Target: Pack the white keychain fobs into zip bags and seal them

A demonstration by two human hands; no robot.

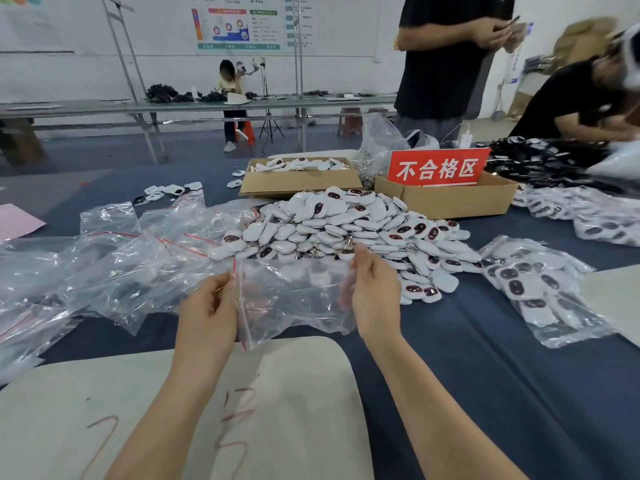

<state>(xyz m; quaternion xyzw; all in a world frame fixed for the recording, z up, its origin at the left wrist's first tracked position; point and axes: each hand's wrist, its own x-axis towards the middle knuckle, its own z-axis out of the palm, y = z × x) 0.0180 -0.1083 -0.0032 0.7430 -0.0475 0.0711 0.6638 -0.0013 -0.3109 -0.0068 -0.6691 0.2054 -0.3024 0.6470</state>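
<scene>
Near the front edge of the table, over the pale board, you hold one clear bag stretched between your hands. Your left hand pinches the end with the red zip strip, fingers curled on the plastic, and your right hand grips the opposite end between thumb and fingers. Faint shapes show through the film, but you cannot tell whether they are fobs inside it or part of the heap behind it, nor whether the zip is pressed closed. Toward the right edge lie filled bags, so some packing is done. Yet the heap of loose fobs in the middle of the table, just behind the bag, is large, and by that measure most of the filling and sealing is likely ahead of you. Toward the left edge a rumpled spread of spare bags waits unused. Beyond the heap, toward the far edge, stand two boxes, one with more fobs in it.
</scene>
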